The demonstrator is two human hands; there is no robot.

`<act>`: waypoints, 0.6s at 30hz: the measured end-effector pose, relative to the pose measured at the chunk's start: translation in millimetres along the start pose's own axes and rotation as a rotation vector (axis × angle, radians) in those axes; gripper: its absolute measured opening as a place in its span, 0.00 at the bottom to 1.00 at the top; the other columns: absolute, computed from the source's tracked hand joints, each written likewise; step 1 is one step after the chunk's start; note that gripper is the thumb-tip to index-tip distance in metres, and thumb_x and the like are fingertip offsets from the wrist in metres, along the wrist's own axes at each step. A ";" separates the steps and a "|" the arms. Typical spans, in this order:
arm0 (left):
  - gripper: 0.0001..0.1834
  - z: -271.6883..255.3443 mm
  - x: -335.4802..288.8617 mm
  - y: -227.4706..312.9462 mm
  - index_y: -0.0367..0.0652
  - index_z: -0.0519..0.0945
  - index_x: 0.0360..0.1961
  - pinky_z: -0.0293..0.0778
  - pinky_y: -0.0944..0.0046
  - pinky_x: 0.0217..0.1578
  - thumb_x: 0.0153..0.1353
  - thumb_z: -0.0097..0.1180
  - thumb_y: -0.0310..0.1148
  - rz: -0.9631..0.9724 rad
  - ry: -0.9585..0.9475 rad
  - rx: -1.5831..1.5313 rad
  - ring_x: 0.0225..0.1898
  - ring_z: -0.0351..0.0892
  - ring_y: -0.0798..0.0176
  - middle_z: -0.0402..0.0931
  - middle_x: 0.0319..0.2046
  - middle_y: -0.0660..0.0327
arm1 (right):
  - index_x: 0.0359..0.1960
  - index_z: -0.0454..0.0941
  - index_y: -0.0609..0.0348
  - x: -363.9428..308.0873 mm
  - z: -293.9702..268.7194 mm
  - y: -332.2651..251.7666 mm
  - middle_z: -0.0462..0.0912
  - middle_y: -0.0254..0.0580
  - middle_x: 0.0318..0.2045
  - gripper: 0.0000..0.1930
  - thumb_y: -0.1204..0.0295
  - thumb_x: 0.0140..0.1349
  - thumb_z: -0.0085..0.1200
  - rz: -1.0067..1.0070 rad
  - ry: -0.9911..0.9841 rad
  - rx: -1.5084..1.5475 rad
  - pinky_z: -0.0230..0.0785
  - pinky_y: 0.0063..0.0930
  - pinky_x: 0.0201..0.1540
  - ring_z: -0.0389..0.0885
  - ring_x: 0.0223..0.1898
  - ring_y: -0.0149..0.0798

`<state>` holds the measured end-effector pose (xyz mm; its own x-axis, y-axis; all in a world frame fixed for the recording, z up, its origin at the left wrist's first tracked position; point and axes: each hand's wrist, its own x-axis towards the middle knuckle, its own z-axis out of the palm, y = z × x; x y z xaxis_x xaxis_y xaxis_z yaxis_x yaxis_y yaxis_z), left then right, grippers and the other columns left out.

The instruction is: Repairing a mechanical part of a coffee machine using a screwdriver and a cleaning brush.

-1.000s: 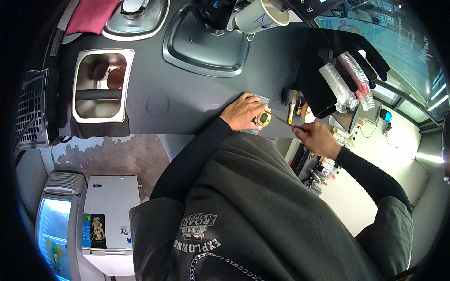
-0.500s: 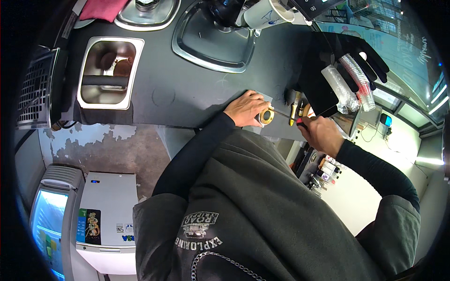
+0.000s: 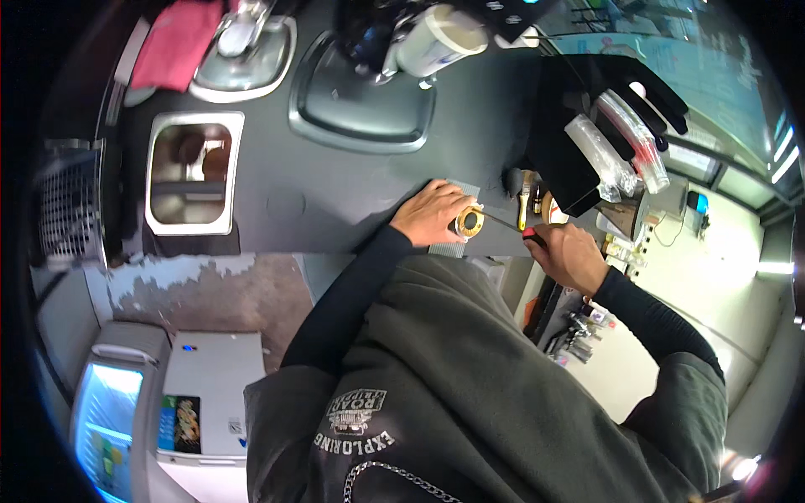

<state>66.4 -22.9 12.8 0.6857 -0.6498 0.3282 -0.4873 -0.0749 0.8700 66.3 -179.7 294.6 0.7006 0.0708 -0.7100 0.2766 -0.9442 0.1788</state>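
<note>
My left hand (image 3: 432, 220) is wrapped round a round, brass-coloured metal part (image 3: 472, 220) with a dark hole in its middle. It holds the part on a grey ribbed mat (image 3: 450, 249) at the near edge of the counter. My right hand (image 3: 572, 258) is closed on the red and black handle of a screwdriver (image 3: 530, 235). The thin shaft points left toward the part; whether its tip touches the part is too small to tell. Just beyond the shaft lies a brush with a yellow handle (image 3: 523, 210).
A steel bin (image 3: 237, 172) with a dark bar across it is set into the dark counter (image 3: 335, 193). Beyond are a black tray (image 3: 360, 117), a white cup (image 3: 442, 40) and a pink cloth (image 3: 178, 46). Sleeves of clear plastic cups (image 3: 594, 147) lie at the right.
The view has shifted, so the counter sits lower in the picture. Both hands keep their hold on the brass-coloured part and the screwdriver, which remain close together.
</note>
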 end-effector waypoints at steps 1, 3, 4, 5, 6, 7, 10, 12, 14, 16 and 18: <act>0.41 -3.3 3.2 0.2 0.43 0.77 0.64 0.62 0.52 0.70 0.50 0.78 0.47 0.031 -0.028 0.011 0.64 0.74 0.55 0.79 0.58 0.55 | 0.41 0.84 0.60 -1.1 5.9 5.0 0.86 0.57 0.28 0.16 0.58 0.70 0.59 -0.019 0.071 0.039 0.80 0.52 0.35 0.87 0.31 0.60; 0.44 -5.2 2.3 4.5 0.43 0.75 0.66 0.62 0.51 0.70 0.50 0.78 0.49 -0.001 -0.034 0.029 0.65 0.74 0.54 0.79 0.58 0.54 | 0.41 0.85 0.60 -4.3 1.5 2.6 0.85 0.56 0.28 0.16 0.58 0.69 0.59 0.069 0.072 0.093 0.80 0.52 0.35 0.87 0.31 0.60; 0.45 -5.8 1.9 4.6 0.43 0.74 0.67 0.62 0.51 0.70 0.50 0.78 0.50 -0.023 -0.041 0.040 0.65 0.74 0.53 0.79 0.58 0.54 | 0.41 0.85 0.59 -6.7 -1.8 1.3 0.85 0.56 0.27 0.16 0.58 0.68 0.59 0.118 0.053 0.124 0.80 0.52 0.36 0.87 0.31 0.60; 0.47 -6.3 2.8 4.7 0.45 0.73 0.69 0.62 0.50 0.71 0.51 0.78 0.51 -0.036 -0.051 0.050 0.65 0.73 0.53 0.79 0.59 0.54 | 0.41 0.87 0.57 -14.9 -5.2 -0.5 0.86 0.55 0.27 0.15 0.58 0.68 0.60 0.190 0.102 0.154 0.80 0.53 0.37 0.87 0.32 0.60; 0.47 -7.5 3.1 4.1 0.45 0.73 0.69 0.62 0.50 0.71 0.51 0.78 0.51 -0.023 -0.090 0.055 0.65 0.73 0.53 0.79 0.59 0.54 | 0.46 0.88 0.57 -19.9 -3.8 3.1 0.86 0.56 0.29 0.16 0.59 0.67 0.59 0.275 0.053 0.218 0.80 0.51 0.38 0.86 0.32 0.61; 0.47 -8.7 2.9 2.7 0.43 0.73 0.69 0.62 0.50 0.71 0.50 0.78 0.52 -0.031 -0.090 0.071 0.65 0.73 0.52 0.78 0.59 0.53 | 0.47 0.88 0.58 -26.2 -2.5 7.2 0.86 0.58 0.30 0.16 0.60 0.67 0.60 0.316 0.088 0.403 0.79 0.49 0.38 0.86 0.32 0.62; 0.49 -14.6 7.9 8.4 0.41 0.73 0.69 0.61 0.50 0.71 0.51 0.77 0.54 -0.056 -0.153 0.098 0.65 0.72 0.50 0.77 0.60 0.51 | 0.49 0.84 0.67 -45.5 43.5 17.3 0.81 0.58 0.27 0.17 0.63 0.70 0.60 0.394 0.309 0.879 0.71 0.38 0.34 0.81 0.26 0.47; 0.51 -18.3 18.0 17.3 0.47 0.71 0.72 0.62 0.48 0.71 0.50 0.78 0.55 -0.112 -0.180 0.056 0.66 0.71 0.49 0.76 0.63 0.52 | 0.51 0.83 0.68 -57.4 95.8 13.8 0.76 0.46 0.23 0.18 0.63 0.73 0.59 0.562 0.351 1.136 0.66 0.31 0.31 0.71 0.26 0.30; 0.52 -14.7 19.3 13.2 0.44 0.71 0.72 0.62 0.46 0.70 0.49 0.79 0.56 -0.089 -0.229 0.062 0.66 0.72 0.47 0.76 0.63 0.51 | 0.57 0.81 0.66 -64.8 149.0 -2.4 0.72 0.25 0.24 0.19 0.61 0.76 0.59 0.607 0.397 1.426 0.59 0.23 0.28 0.64 0.27 0.21; 0.52 -14.6 20.3 14.0 0.43 0.71 0.72 0.62 0.45 0.70 0.49 0.79 0.56 -0.083 -0.196 0.064 0.66 0.72 0.46 0.76 0.63 0.50 | 0.58 0.81 0.64 -63.8 178.1 -29.0 0.72 0.23 0.25 0.21 0.59 0.76 0.59 0.739 0.367 1.740 0.57 0.20 0.27 0.64 0.26 0.18; 0.53 -17.2 22.4 15.9 0.42 0.71 0.71 0.62 0.46 0.69 0.48 0.80 0.55 -0.093 -0.231 0.096 0.66 0.73 0.47 0.77 0.63 0.51 | 0.61 0.80 0.64 -58.1 205.5 -47.8 0.75 0.24 0.27 0.22 0.59 0.77 0.59 0.810 0.374 1.737 0.61 0.22 0.29 0.67 0.27 0.19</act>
<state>83.4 -25.6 40.2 0.5935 -0.7915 0.1459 -0.4845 -0.2067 0.8500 -122.8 -204.7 187.4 0.4551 -0.6395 -0.6197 -0.8096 -0.0073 -0.5870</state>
